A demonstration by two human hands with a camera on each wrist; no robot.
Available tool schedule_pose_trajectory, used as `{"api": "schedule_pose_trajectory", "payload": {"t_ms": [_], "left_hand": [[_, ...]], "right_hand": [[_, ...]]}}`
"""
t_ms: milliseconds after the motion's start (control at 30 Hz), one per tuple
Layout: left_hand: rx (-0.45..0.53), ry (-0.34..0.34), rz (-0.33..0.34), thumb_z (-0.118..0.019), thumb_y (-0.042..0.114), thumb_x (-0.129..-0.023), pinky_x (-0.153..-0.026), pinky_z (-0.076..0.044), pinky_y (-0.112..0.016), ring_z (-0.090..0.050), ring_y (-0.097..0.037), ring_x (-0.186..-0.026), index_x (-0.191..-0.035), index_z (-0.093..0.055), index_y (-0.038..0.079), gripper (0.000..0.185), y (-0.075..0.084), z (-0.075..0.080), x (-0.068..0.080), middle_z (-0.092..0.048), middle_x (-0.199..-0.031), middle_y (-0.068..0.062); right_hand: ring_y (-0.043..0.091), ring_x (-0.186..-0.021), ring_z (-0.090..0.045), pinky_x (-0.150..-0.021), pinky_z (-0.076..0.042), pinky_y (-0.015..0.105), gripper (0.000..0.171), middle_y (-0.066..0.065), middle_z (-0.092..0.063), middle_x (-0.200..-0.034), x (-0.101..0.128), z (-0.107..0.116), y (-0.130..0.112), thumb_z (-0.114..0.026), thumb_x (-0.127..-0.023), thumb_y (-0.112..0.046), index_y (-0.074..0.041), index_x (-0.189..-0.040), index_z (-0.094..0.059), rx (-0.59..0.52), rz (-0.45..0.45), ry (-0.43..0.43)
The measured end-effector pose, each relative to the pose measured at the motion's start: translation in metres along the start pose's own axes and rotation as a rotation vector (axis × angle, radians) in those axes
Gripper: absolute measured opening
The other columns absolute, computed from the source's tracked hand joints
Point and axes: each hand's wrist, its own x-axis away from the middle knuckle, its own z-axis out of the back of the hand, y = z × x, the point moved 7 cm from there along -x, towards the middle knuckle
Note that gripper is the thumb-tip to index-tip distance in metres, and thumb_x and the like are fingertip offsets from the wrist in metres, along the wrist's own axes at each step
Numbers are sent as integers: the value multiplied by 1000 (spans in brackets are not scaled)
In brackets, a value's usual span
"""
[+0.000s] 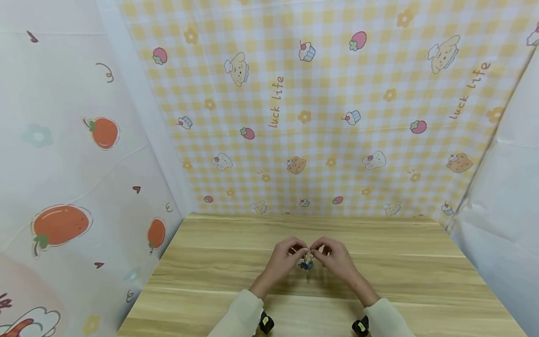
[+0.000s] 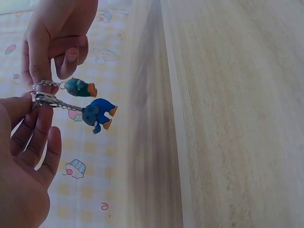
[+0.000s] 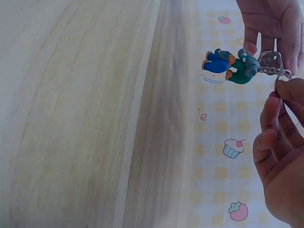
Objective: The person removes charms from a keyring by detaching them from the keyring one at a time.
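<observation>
— What have the hands got hold of?
— The left hand [image 1: 281, 259] and right hand [image 1: 337, 259] meet fingertip to fingertip above the table [image 1: 210, 271]. Each pinches a metal ring [image 2: 43, 98] between thumb and forefinger; the other fingers are loosely curled.
— And what hangs from it?
— Two small figures on short chains: a blue one [image 2: 98, 114] and a green one [image 2: 80, 88], close beside each other, dangling clear of the wood.
— What's around them?
— A yellow checked cloth [image 1: 328, 117] behind the table, with cupcakes and strawberries printed on it.
</observation>
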Motion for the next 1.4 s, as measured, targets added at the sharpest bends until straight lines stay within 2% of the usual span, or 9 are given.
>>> {"api": "schedule_pose_trajectory", "payload": {"t_ms": [167,467,700,900,1033,1167,1400], "left_hand": [[2,-5,-1,-68,24,-106,-81,-57,-25,-69,-9,-88,-107,-76,16,11,1,0,0,-75,-103,-3],[6,9,22,-68,24,-106,-82,-57,-26,-69,-11,-88,-107,-76,17,11,1,1,0,-75,-102,-3],[25,16,32,-68,25,-106,-81,-56,-25,-71,-14,-88,-108,-76,17,11,0,3,0,-75,-104,-3],[23,13,21,-68,24,-107,-81,-56,-25,-71,-16,-88,-108,-76,16,11,1,3,0,-75,-103,-3],[27,10,20,-68,24,-106,-80,-56,-24,-71,-16,-88,-107,-76,16,11,2,3,0,-75,-102,-4],[19,0,13,-68,22,-106,-81,-56,-24,-70,-11,-88,-107,-76,15,11,3,2,1,-75,-102,-4],[4,-26,-5,-68,22,-106,-81,-57,-25,-69,-9,-88,-109,-76,7,17,4,1,3,-76,-103,-5]], "right_hand": [[6,-56,-56,-51,-51,26,16,-2,-74,-91,-1,3,2,-74,-99,-6,-21,-97,-77,6,-63,18],[6,-58,-58,-52,-52,26,11,4,-72,-100,-2,-2,3,-74,-100,-6,-17,-104,-76,-21,-37,-22],[6,-65,-62,-56,-55,26,19,6,-72,-106,-3,-4,-4,-74,-99,-2,-16,-111,-74,-26,77,-37],[3,-71,-61,-58,-54,24,23,3,-72,-100,-3,-2,-9,-77,-95,1,-19,-104,-75,37,164,10],[3,-72,-60,-60,-53,24,20,2,-73,-96,-1,-2,-7,-78,-95,0,-20,-100,-76,59,151,32],[3,-69,-58,-57,-51,23,19,-2,-73,-93,-1,1,-5,-77,-95,0,-19,-97,-76,54,98,50],[7,-66,-59,-56,-50,23,13,5,-75,-95,-2,11,2,-76,-97,-1,-14,-99,-77,6,36,83]]}}
